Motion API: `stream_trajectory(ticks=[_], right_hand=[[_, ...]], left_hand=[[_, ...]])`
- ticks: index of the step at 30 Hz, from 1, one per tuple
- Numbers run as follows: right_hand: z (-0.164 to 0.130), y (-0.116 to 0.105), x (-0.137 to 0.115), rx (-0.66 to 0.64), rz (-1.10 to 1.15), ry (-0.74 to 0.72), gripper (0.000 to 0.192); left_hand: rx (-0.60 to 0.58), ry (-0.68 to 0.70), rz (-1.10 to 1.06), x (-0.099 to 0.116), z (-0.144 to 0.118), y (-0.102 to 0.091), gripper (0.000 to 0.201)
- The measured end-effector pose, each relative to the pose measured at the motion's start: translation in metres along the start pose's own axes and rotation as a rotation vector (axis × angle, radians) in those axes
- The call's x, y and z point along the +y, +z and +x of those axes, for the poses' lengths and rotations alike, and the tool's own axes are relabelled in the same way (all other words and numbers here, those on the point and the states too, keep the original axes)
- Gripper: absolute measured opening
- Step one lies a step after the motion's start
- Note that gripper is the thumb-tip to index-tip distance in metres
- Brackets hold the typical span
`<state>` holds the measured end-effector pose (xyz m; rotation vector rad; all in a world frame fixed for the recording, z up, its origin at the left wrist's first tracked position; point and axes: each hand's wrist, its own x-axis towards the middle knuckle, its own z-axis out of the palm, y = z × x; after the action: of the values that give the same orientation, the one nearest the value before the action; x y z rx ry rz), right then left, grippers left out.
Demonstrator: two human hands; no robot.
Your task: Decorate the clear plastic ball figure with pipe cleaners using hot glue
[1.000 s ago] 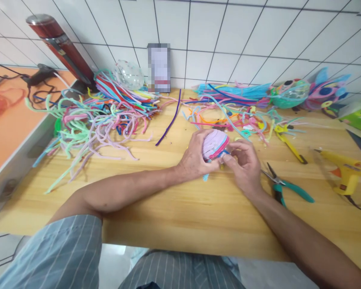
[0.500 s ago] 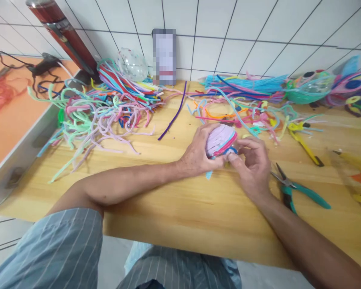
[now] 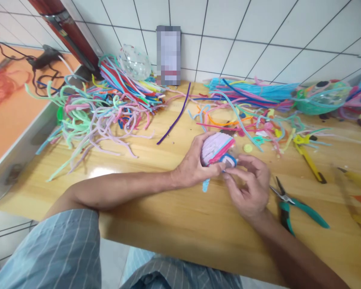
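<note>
My left hand [image 3: 195,160] is closed around a clear ball [image 3: 215,148] partly wrapped in lilac, light blue and pink pipe cleaners. On its right side sits a blue pipe-cleaner loop [image 3: 234,159] with a pale inner ring. My right hand [image 3: 249,186] has its thumb and index finger pinched at the loop's lower edge, the other fingers curled beside the ball. A light blue strip [image 3: 206,185] sticks out below the ball. The underside of the ball is hidden by my left palm.
Loose pipe cleaners [image 3: 102,124] pile up at left; blue bundles [image 3: 258,90] lie along the tiled wall. A purple pipe cleaner [image 3: 176,118], a propped phone [image 3: 168,56], pliers [image 3: 289,200], a yellow cutter [image 3: 309,162], a yellow tool [image 3: 357,192] and a decorated ball [image 3: 321,98] surround my hands.
The view has shifted slightly. The ball is turned so that the blue loop shows more fully, and my right thumb and index finger have moved to its lower edge.
</note>
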<state>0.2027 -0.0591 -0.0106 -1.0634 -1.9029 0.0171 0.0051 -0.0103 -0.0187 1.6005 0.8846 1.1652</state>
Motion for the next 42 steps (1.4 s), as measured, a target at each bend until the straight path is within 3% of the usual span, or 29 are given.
stream_trajectory(ticks=[7, 16, 23, 29, 35, 42], right_hand=[[0.0, 0.003, -0.005, 0.049, -0.017, -0.03, 0.032], [-0.011, 0.007, 0.004, 0.039, -0.043, -0.066, 0.033], [-0.01, 0.006, 0.005, 0.031, -0.053, -0.074, 0.034], [-0.005, 0.003, 0.004, 0.039, -0.061, -0.103, 0.039], [-0.004, 0.003, 0.006, 0.036, -0.059, -0.099, 0.039], [-0.008, 0.007, 0.008, 0.041, -0.057, -0.108, 0.04]], left_hand=[[0.005, -0.056, -0.116, 0.003, -0.004, 0.003, 0.08], [-0.006, -0.031, -0.107, -0.006, -0.001, 0.004, 0.082], [0.008, -0.105, -0.134, 0.003, 0.002, 0.003, 0.079], [-0.055, -0.201, -0.143, 0.017, 0.009, -0.003, 0.078], [-0.144, -0.157, -0.013, 0.014, 0.015, -0.011, 0.076], [-0.175, -0.16, -0.034, 0.01, 0.013, -0.013, 0.069]])
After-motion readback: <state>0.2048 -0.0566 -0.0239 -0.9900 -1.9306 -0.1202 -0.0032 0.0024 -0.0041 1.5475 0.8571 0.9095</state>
